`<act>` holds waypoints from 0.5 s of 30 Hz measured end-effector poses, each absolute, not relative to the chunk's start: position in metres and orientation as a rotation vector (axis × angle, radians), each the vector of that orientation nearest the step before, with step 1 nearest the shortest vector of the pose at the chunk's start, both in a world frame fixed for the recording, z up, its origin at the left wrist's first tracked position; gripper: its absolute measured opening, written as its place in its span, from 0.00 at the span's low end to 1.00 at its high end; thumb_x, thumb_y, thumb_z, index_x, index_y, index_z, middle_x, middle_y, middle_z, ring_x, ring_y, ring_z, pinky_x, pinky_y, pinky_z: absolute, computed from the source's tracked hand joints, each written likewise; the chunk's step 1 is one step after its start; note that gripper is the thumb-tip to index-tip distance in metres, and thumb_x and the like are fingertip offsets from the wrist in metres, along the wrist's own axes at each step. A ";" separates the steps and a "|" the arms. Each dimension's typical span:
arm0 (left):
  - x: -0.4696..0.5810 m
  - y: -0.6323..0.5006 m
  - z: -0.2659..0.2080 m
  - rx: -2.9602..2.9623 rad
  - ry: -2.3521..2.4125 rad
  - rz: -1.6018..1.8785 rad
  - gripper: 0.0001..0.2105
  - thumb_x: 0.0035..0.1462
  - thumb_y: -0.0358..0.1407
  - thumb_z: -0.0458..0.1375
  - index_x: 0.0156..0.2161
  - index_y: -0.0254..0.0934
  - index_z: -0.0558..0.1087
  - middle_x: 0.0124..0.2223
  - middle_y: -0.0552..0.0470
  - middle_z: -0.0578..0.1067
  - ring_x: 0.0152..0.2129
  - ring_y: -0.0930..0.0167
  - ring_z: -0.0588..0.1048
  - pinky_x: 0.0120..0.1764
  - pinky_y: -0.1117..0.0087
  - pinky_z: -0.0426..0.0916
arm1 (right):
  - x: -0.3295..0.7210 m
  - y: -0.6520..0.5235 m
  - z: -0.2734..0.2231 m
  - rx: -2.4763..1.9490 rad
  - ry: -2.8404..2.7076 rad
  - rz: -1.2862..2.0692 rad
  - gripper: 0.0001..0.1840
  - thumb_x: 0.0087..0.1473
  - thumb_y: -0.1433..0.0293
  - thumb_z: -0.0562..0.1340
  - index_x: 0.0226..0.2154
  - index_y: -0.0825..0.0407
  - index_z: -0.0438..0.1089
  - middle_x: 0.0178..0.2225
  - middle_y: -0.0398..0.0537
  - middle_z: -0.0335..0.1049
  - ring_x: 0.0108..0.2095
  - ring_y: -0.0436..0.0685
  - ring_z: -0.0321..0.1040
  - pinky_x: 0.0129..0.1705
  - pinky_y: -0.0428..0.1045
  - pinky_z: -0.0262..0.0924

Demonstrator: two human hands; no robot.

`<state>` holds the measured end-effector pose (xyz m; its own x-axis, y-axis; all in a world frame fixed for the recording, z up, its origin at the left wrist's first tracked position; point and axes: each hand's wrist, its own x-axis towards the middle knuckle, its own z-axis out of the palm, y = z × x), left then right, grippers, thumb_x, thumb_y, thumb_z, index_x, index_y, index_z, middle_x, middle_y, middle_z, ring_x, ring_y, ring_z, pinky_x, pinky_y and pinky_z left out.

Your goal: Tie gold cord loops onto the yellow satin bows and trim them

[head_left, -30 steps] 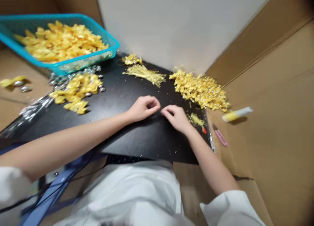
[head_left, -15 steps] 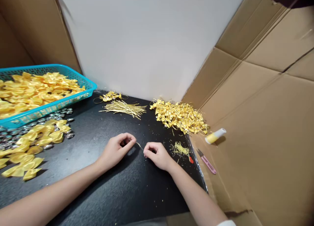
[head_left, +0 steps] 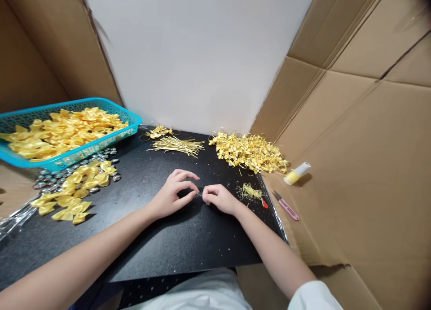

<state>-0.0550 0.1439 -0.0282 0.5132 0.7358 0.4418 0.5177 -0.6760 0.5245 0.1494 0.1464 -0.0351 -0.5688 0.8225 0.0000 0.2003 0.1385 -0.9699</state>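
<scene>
A short bit of thin cord [head_left: 199, 194] shows between my two hands, low over the black table. My right hand [head_left: 220, 198] is closed in a pinch on it, fingers curled in. At the cord's other end, the thumb and a fingertip of my left hand [head_left: 175, 194] come together, while its upper fingers are spread. What else may be inside the right hand's pinch is hidden. Beyond the hands lies a bundle of gold cord pieces [head_left: 178, 146]. Past my right hand is a little heap of yellow cord scraps [head_left: 251, 191], with a red piece [head_left: 265, 204] beside it.
Yellow ribbon bows [head_left: 76, 198] and shiny silvery beads [head_left: 42, 179] lie at left, before a blue basket [head_left: 136, 120] of bows. Finished-looking bows with cords are piled [head_left: 249, 152] at the back right. Pink snips [head_left: 287, 207] and a yellow-white tube [head_left: 296, 173] rest on cardboard.
My hands have come closer together, and the left hand's upper fingers have spread out. Less cord shows between them. The view has shifted, bringing the table's front edge into sight.
</scene>
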 end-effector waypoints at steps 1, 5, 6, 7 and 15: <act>-0.055 0.144 -0.028 2.436 1.048 0.953 0.09 0.57 0.37 0.54 0.33 0.43 0.77 0.47 0.49 0.74 0.46 0.63 0.66 0.51 0.58 0.61 | 0.150 0.147 -0.035 -0.967 -1.869 1.468 0.09 0.46 0.74 0.55 0.17 0.53 0.61 0.18 0.37 0.59 0.22 0.47 0.54 0.28 0.44 0.50; -0.054 0.145 -0.029 2.396 1.078 0.980 0.08 0.56 0.37 0.55 0.32 0.43 0.77 0.45 0.49 0.75 0.45 0.63 0.67 0.50 0.58 0.62 | 0.150 0.148 -0.034 -0.959 -1.880 1.489 0.09 0.45 0.74 0.55 0.17 0.53 0.60 0.17 0.37 0.57 0.22 0.47 0.53 0.27 0.44 0.49; -0.053 0.145 -0.029 2.373 1.087 0.974 0.08 0.56 0.38 0.55 0.31 0.43 0.77 0.45 0.50 0.75 0.45 0.63 0.67 0.50 0.58 0.62 | 0.150 0.149 -0.034 -0.962 -1.885 1.493 0.09 0.45 0.74 0.55 0.17 0.53 0.60 0.17 0.37 0.57 0.22 0.47 0.52 0.27 0.44 0.49; -0.052 0.145 -0.029 2.347 1.097 0.969 0.09 0.57 0.38 0.54 0.31 0.42 0.76 0.45 0.50 0.75 0.45 0.63 0.67 0.50 0.58 0.62 | 0.150 0.149 -0.034 -0.962 -1.891 1.497 0.09 0.45 0.73 0.55 0.17 0.53 0.60 0.17 0.37 0.57 0.22 0.46 0.52 0.27 0.44 0.48; -0.050 0.149 -0.036 2.075 1.155 0.966 0.12 0.59 0.42 0.51 0.29 0.39 0.72 0.45 0.49 0.75 0.44 0.63 0.69 0.51 0.57 0.62 | 0.151 0.150 -0.036 -0.939 -1.911 1.530 0.08 0.44 0.70 0.56 0.17 0.53 0.60 0.17 0.36 0.55 0.21 0.46 0.50 0.27 0.44 0.47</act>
